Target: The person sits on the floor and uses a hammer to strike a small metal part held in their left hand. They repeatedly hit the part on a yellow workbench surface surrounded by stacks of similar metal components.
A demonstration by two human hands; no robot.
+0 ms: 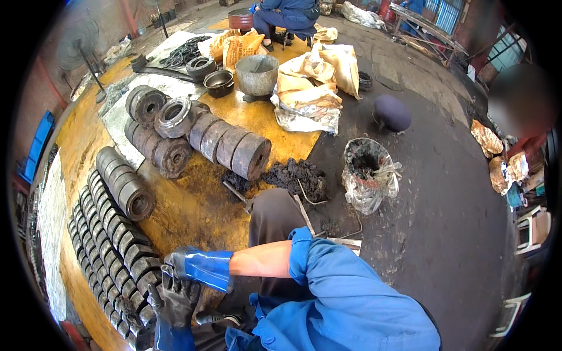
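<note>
Both my hands wear rubber gloves, blue at the cuffs and blackened at the fingers. My left hand (177, 299) is raised at the lower left, its fingers stretched and its thumb apart. My right hand (186, 264) reaches across from the right and meets the left fingertips, its own fingers curled together. Whatever may lie between the fingers is hidden. Directly beside both hands stand long rows of black ring-shaped blocks (110, 257) packed side by side. Behind those rows lies a line of dark cylinders (124, 186) with hollow ends.
Larger rusty cylinders (228, 143) lie stacked ahead, near a heap of black crumbly material (297, 178). A plastic-lined bucket (370, 175) stands to the right. Farther off are a grey pot (256, 75), sacks (313, 82), a purple-black round stool (391, 113) and a seated person (287, 17).
</note>
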